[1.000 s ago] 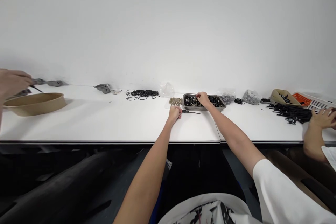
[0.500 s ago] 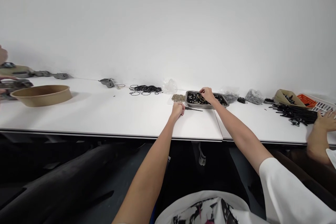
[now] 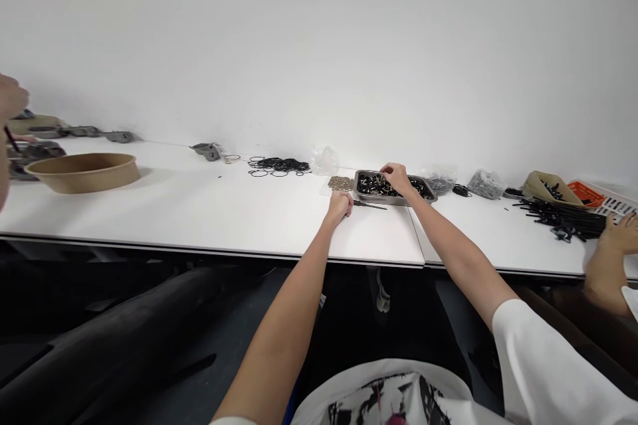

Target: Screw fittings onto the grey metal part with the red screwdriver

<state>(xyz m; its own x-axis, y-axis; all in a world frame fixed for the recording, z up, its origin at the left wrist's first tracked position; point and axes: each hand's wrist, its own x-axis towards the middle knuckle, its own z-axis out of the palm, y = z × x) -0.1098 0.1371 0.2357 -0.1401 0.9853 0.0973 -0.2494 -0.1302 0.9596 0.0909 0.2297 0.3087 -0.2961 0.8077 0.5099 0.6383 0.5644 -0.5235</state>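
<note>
My left hand (image 3: 340, 205) rests on the white table, its fingers curled closed. What they hold, if anything, is hidden. Just to its right lies a thin dark pointed tool (image 3: 369, 204), and I cannot tell whether the hand touches it. Behind that hand is a pile of small gold-coloured pieces (image 3: 341, 183). Over the metal tray (image 3: 381, 200), my right hand (image 3: 397, 178) has its fingertips pinched together among small black and gold-coloured parts (image 3: 371, 184). Anything in that pinch is too small to make out.
A tan oval bin (image 3: 84, 174) stands at left, near a co-worker's hand (image 3: 10, 98). Black rings (image 3: 280, 166) and a clear bag (image 3: 325, 161) lie along the wall. At right are black strips (image 3: 561, 218), a beige bin (image 3: 551, 189), an orange basket (image 3: 587, 194) and another person's hand (image 3: 621, 234).
The view has shifted slightly. At the far left, the co-worker's hand and arm have come further into view. My own hands keep nearly the same place and pose.
</note>
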